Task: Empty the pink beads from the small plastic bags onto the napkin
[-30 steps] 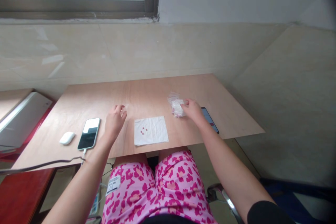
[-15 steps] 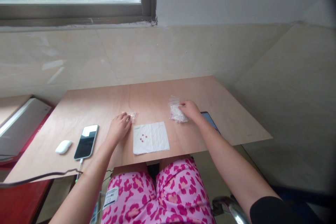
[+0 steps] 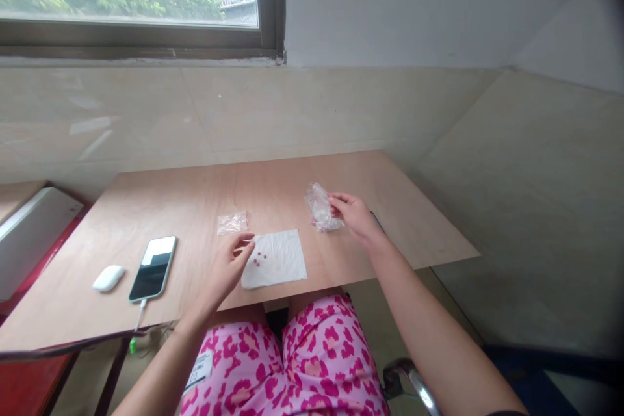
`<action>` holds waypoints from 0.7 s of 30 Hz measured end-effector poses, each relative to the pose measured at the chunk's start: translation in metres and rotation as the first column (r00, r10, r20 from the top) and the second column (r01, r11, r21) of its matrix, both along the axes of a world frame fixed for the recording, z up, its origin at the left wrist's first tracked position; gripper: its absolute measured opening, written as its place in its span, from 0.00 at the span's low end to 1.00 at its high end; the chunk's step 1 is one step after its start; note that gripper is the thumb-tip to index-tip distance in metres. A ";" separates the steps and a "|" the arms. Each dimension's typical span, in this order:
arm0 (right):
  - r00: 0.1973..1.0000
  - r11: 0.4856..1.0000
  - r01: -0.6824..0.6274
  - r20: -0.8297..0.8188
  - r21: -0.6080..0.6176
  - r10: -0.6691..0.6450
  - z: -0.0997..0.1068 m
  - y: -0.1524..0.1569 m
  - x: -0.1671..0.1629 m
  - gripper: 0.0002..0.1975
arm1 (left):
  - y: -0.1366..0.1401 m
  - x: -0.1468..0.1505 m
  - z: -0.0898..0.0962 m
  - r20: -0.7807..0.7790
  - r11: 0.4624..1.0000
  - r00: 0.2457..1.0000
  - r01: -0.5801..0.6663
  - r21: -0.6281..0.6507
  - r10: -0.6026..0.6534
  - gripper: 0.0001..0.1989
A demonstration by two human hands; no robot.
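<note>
Plastic bags (image 3: 320,209) look clear, crinkled and pink-edged.

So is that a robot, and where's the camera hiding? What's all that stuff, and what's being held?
No robot here! Those are a person's own two bare hands. The camera is worn on the person's head, looking forward and down, so you see roughly what they see.

On the wooden table lie a white sheet with a few tiny reddish bits on it, a small clear bag, a phone with a cable plugged in, and a smooth white case.

The right hand seems to pinch some crinkly clear bags. The left hand is by the white sheet's left edge, and I can't see anything in it.
</note>
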State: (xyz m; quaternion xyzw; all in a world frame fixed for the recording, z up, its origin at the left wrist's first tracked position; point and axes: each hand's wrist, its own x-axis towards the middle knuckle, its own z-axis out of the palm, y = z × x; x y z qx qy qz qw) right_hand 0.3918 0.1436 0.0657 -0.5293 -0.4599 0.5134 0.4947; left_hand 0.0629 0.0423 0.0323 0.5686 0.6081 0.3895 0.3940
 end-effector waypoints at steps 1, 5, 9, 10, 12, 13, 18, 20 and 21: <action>0.991 0.998 -0.057 -0.125 -0.030 0.053 0.005 -0.016 -0.009 0.16 | -0.010 0.009 0.001 0.141 0.997 0.990 0.016 -0.071 -0.006 0.21; 0.904 0.950 -0.282 -0.370 -0.135 0.215 0.013 -0.076 -0.053 0.17 | -0.040 0.042 0.004 0.586 0.957 0.807 0.115 -0.268 0.067 0.26; 0.840 0.890 -0.418 -0.451 -0.185 0.301 0.005 -0.112 -0.085 0.23 | -0.053 0.055 0.005 0.780 0.916 0.598 0.181 -0.357 0.186 0.23; 0.843 0.884 -0.425 -0.441 -0.193 0.309 0.001 -0.116 -0.089 0.23 | -0.055 0.055 0.006 0.786 0.918 0.581 0.155 -0.364 0.213 0.22; 0.860 0.883 -0.421 -0.400 -0.208 0.316 -0.005 -0.120 -0.092 0.21 | -0.057 0.052 0.006 0.775 0.929 0.579 0.078 -0.362 0.254 0.23; 0.870 0.886 -0.415 -0.376 -0.208 0.320 -0.008 -0.121 -0.092 0.19 | -0.058 0.050 0.005 0.764 0.934 0.588 0.041 -0.355 0.265 0.23; 0.911 0.920 -0.372 -0.237 -0.123 0.337 -0.020 -0.118 -0.087 0.19 | -0.055 0.042 0.001 0.668 0.957 0.707 -0.045 -0.285 0.232 0.24; 0.913 0.918 -0.375 -0.226 -0.131 0.340 -0.024 -0.116 -0.084 0.20 | -0.053 0.039 -0.004 0.619 0.963 0.755 -0.062 -0.261 0.216 0.25; 0.909 0.912 -0.383 -0.232 -0.144 0.345 -0.026 -0.116 -0.083 0.21 | -0.051 0.037 -0.006 0.598 0.965 0.772 -0.075 -0.252 0.216 0.25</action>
